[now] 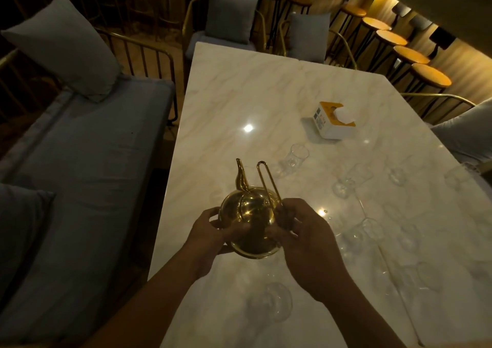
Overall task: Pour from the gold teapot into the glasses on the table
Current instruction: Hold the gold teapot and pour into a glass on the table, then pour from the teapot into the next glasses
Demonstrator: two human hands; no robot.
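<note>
Gold teapot (249,214) is held between my two hands above the near left part of the white marble table (239,92), tilted, with its spout (241,174) pointing away from me and its thin loop handle (266,180) standing up. My left hand (213,237) is closed around the pot's left side and underside. My right hand (306,241) grips the right side, fingers curled at the base of the handle. Whether the pot's base touches the table I cannot tell.

Clear glasses stand on the table around the pot: one (294,158) just beyond it to the right, one (278,303) near me between my forearms, and several more (346,181) spread to the right, faint in the dim light. A white and yellow tissue box (332,120) sits farther back on the table. A grey cushioned bench (87,161) with pillows (64,46) runs along the left. Round wooden stools (431,74) line the far right.
</note>
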